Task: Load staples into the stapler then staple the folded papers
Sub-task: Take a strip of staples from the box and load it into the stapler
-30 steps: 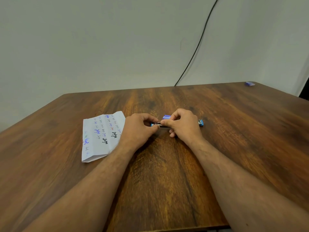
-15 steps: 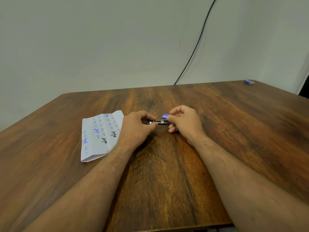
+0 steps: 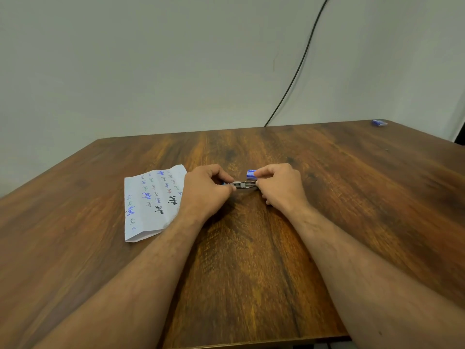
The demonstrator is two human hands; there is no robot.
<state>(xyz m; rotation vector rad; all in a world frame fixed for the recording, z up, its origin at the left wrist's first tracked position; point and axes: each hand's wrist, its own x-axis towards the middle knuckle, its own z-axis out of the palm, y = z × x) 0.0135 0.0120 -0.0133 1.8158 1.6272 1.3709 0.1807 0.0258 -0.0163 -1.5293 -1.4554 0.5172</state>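
A small stapler (image 3: pixel 242 185) lies on the wooden table (image 3: pixel 251 260) between my hands, its metal staple channel showing. My left hand (image 3: pixel 205 191) pinches its left end. My right hand (image 3: pixel 280 186) grips its right end, and a small blue staple box (image 3: pixel 250 173) shows at that hand's fingertips; whether the hand holds the box I cannot tell. The rest of the stapler is hidden under my fingers. The folded papers (image 3: pixel 151 200), white with blue and black handwriting, lie flat just left of my left hand.
A second small blue box (image 3: pixel 380 122) sits at the table's far right corner. A black cable (image 3: pixel 299 64) runs down the wall behind the table. The table's near edge lies under my forearms.
My hands have drawn slightly apart, so more of the stapler's metal channel shows between them. The blue rear end of the stapler, visible a second ago, is now covered by my right hand.
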